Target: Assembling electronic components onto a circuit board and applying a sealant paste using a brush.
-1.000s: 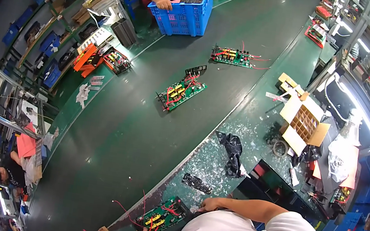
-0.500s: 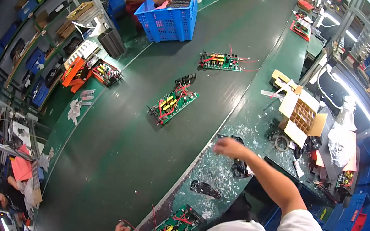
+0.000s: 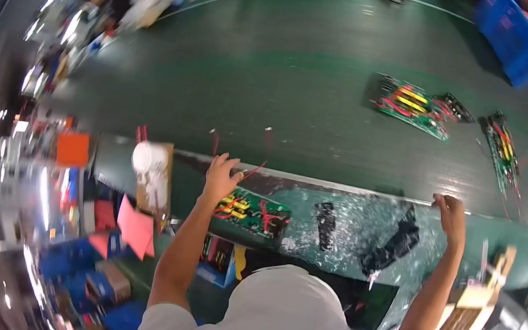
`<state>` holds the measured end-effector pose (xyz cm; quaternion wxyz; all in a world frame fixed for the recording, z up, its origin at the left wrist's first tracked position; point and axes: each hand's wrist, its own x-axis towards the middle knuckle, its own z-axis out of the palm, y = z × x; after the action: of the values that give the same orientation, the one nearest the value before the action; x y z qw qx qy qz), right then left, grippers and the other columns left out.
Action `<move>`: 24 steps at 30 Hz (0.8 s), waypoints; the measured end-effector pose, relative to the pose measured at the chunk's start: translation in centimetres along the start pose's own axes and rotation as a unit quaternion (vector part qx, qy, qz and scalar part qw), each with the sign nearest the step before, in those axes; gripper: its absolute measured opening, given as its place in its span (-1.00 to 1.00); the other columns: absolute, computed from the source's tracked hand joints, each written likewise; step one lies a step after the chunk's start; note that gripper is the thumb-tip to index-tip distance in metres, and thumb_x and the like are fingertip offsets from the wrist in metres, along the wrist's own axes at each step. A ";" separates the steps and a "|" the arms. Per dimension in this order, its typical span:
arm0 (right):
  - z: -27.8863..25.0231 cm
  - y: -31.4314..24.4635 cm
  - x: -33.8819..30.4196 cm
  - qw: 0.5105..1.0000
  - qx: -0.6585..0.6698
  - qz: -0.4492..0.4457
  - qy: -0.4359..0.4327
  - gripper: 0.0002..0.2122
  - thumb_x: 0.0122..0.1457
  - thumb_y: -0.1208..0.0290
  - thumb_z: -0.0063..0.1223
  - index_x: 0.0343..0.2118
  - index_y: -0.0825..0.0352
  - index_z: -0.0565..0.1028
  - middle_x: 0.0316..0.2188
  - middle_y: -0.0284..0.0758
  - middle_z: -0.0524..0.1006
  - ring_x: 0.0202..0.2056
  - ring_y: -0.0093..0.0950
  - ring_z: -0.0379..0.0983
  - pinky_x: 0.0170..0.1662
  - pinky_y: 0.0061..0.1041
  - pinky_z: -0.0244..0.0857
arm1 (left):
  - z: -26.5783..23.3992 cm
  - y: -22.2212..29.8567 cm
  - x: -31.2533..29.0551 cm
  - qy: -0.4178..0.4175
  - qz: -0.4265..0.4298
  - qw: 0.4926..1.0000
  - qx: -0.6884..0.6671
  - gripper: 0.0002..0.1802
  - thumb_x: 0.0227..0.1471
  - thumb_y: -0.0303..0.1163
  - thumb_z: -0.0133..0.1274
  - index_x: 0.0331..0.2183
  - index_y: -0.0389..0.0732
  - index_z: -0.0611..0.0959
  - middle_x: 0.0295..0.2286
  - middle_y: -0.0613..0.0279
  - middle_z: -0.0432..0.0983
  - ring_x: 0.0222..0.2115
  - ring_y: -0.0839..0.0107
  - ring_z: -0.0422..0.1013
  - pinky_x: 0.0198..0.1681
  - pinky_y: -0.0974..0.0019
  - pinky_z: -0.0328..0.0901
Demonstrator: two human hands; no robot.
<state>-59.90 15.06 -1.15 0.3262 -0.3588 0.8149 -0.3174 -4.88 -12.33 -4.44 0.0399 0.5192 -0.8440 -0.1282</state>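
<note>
In the head view, a green circuit board [image 3: 261, 223] with yellow parts and red wires lies on the near ledge of the bench. My left hand [image 3: 222, 176] is at its upper left corner, fingers apart, beside thin red wires [image 3: 267, 146] that reach onto the dark belt. Further right, my right hand [image 3: 451, 217] hangs over the ledge's far edge with its fingers curled together. Whatever they may hold is too small to make out. Between the hands lie a black flat strip [image 3: 324, 226] and a crumpled black piece [image 3: 397, 243].
Across the dark belt [image 3: 254, 94] sit another circuit board [image 3: 418, 108] and a narrower one [image 3: 504, 151]. A blue crate [image 3: 515, 40] stands at the far right, with part of a person beside it. An open cardboard box [image 3: 465, 314] is right of my right arm.
The whole view has swung round, so the belt now runs across the picture. My left hand has come to the near board's corner; my right hand now appears further right of the black pieces.
</note>
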 end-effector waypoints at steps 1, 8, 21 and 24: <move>2.5 1.2 0.5 1.000 0.008 0.021 0.006 -0.61 0.24 0.13 0.05 -0.37 0.48 0.61 -0.45 -0.17 0.62 -0.37 -0.47 0.51 -0.22 -0.41 0.34 | 0.1 -1.1 -2.0 0.004 -0.036 0.999 -0.002 -0.49 -0.08 -0.22 0.23 -0.06 -0.18 0.60 0.02 -0.11 0.41 0.04 -0.09 0.31 0.12 0.00 0.20; 18.9 -7.9 -3.8 0.872 0.103 -0.170 -0.447 -0.61 0.20 0.08 0.09 -0.07 0.30 0.57 -0.09 -0.12 0.57 -0.05 -0.14 0.50 0.02 -0.26 0.34 | -0.7 -12.9 -18.5 -0.076 -0.245 0.966 -0.038 -0.31 -0.14 -0.15 0.26 0.01 -0.32 0.52 -0.13 -0.21 0.52 -0.06 -0.12 0.42 0.06 0.02 0.29; 8.3 3.2 -3.4 0.985 0.110 -0.005 -0.136 -0.63 0.25 0.15 0.04 -0.09 0.38 0.55 -0.17 -0.11 0.60 -0.11 -0.23 0.53 -0.01 -0.31 0.36 | 7.9 -17.0 -12.9 -0.088 -0.270 0.936 -0.208 -0.43 -0.11 -0.30 0.25 -0.03 -0.30 0.56 -0.30 0.13 0.51 -0.39 0.22 0.39 -0.34 0.13 0.31; 9.1 3.8 -4.0 0.989 0.111 -0.040 -0.088 -0.69 0.22 0.21 0.05 -0.12 0.34 0.57 -0.23 -0.12 0.62 -0.19 -0.25 0.55 -0.06 -0.30 0.39 | 8.3 -17.3 -12.3 -0.080 -0.288 0.938 -0.176 -0.47 -0.13 -0.28 0.25 -0.07 -0.25 0.59 -0.40 0.17 0.50 -0.51 0.28 0.36 -0.46 0.12 0.28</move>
<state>-52.29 17.68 -8.14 0.4219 -0.3793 0.7275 -0.3857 14.08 -7.32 -16.12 0.0248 0.7129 -0.6226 -0.3218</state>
